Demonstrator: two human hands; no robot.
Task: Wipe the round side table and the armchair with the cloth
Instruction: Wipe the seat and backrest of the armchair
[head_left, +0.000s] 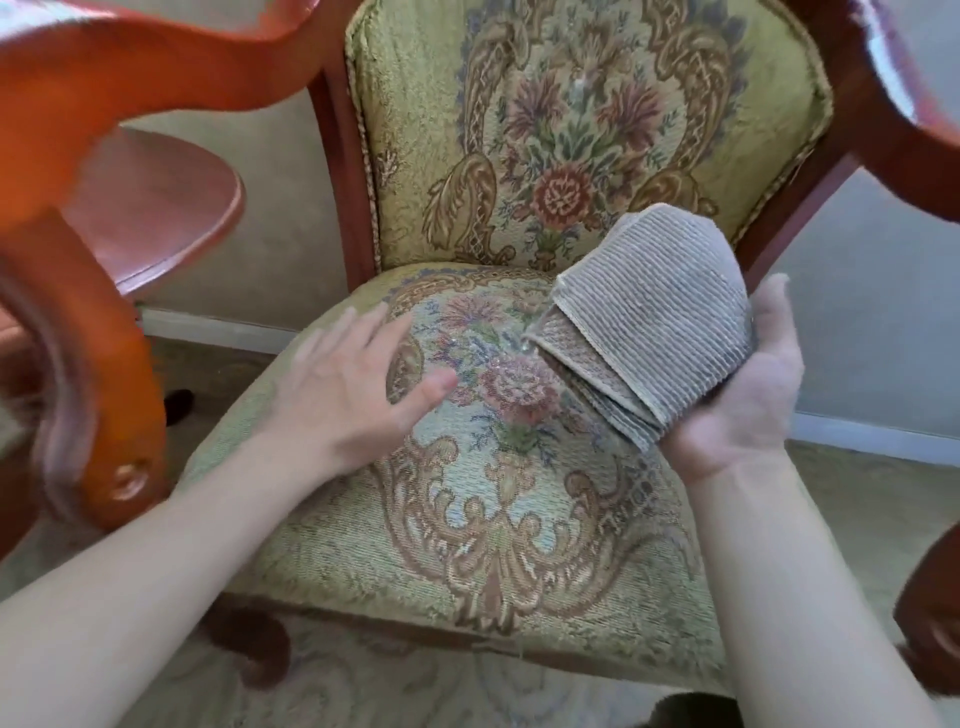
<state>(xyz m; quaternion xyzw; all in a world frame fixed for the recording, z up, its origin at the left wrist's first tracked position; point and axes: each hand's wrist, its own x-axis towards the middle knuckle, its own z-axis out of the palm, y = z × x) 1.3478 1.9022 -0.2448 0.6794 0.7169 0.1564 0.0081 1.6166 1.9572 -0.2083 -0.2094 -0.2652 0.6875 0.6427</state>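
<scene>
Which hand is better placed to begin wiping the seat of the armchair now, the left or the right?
Probably the right. The right hand already holds the folded cloth above the seat cushion. The left hand is open and empty over the seat, so it would first need to take the cloth.

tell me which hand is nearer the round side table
Left. The left hand hovers over the seat's left part, toward the round side table; the right hand holds the cloth farther right.
</scene>
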